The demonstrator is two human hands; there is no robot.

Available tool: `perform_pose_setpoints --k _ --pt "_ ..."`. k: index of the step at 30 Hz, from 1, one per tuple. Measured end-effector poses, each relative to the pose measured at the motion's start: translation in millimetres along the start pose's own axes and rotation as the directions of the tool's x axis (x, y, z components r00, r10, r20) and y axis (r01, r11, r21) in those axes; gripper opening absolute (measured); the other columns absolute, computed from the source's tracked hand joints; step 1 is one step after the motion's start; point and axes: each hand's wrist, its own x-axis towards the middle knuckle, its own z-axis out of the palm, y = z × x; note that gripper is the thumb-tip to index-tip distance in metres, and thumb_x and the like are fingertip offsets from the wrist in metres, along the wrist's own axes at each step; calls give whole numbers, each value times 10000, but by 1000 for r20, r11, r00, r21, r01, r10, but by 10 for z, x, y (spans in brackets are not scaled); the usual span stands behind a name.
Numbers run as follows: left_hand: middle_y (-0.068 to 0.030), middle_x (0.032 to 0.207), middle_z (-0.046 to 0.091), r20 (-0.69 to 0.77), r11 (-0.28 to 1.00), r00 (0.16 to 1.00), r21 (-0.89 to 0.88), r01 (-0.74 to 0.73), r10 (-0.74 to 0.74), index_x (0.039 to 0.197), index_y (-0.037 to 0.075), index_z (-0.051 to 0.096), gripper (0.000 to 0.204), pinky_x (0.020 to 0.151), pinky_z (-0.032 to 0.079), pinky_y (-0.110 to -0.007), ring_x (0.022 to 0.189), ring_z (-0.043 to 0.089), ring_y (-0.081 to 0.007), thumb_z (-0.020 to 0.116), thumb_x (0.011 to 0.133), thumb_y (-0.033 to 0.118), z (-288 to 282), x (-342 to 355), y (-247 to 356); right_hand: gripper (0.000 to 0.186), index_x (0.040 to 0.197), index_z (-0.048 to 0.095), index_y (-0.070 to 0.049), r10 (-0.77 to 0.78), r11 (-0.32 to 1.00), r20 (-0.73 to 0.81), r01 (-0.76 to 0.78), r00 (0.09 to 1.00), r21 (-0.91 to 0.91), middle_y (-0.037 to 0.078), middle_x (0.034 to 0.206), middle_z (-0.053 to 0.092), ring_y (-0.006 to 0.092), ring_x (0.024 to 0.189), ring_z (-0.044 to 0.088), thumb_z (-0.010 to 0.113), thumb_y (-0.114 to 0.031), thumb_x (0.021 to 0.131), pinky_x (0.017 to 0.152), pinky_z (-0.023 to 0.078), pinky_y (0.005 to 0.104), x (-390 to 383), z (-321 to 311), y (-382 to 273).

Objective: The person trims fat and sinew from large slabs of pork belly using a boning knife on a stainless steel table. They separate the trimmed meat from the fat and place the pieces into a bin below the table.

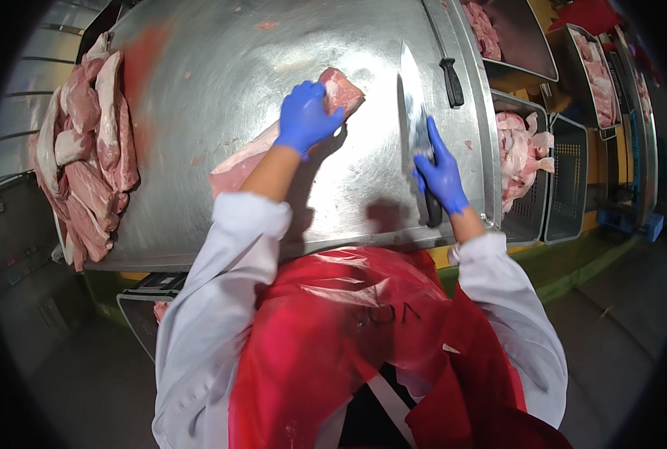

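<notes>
Fingers in a blue glove, my left hand grips a long strip of raw pink meat lying slantwise on the metal table. One end of the strip sticks out beyond my fingers, and the paler, fatty part runs back under my wrist. To the right, my right hand, also gloved in blue, is closed on a knife near where blade meets black handle. Its index finger stretches along the blade. The long blade points away from me, apart from the meat.
A sharpening steel with a black handle lies by the table's right edge. Large cuts of meat are heaped at the left. Beyond the right edge stand a grey crate with fatty meat, an adjoining crate and more meat-filled containers.
</notes>
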Motion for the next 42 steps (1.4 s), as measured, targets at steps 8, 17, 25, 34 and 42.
perform_pose_setpoints --k 8,17,25,34,42 --pt "-266 985 702 221 924 898 76 374 -381 937 -13 712 305 838 547 -444 934 694 -393 669 804 258 65 479 52 783 1602 201 -302 -90 996 21 90 996 -4 45 715 612 87 544 564 566 -69 949 490 505 264 764 613 164" --pt "-219 749 682 116 887 891 -102 449 -438 774 -23 686 281 679 532 -417 697 680 -322 681 804 256 247 402 -142 738 1604 172 -234 47 943 343 72 938 -326 183 821 697 227 608 678 487 -112 948 619 581 366 631 826 -5" --pt "-165 706 680 27 963 965 -55 262 -261 805 -24 681 199 615 520 -347 632 655 -200 679 799 175 224 353 -76 719 1594 194 -347 33 939 355 93 934 -331 141 803 678 202 623 664 483 -177 958 628 579 357 1202 1035 -23" --pt "-185 663 657 119 900 944 -284 331 -309 763 -24 656 284 634 530 -372 648 668 -248 714 808 250 27 391 -123 716 1595 169 -370 41 957 511 112 858 -266 107 837 662 173 637 638 506 -238 977 646 573 334 1140 939 -29" --pt "-38 726 635 150 773 897 -462 435 -416 784 0 657 132 607 459 -276 650 555 -93 663 846 116 -259 414 -237 732 1600 202 -316 -25 969 614 171 789 -180 69 775 652 125 542 588 520 -164 959 564 547 301 595 684 354"
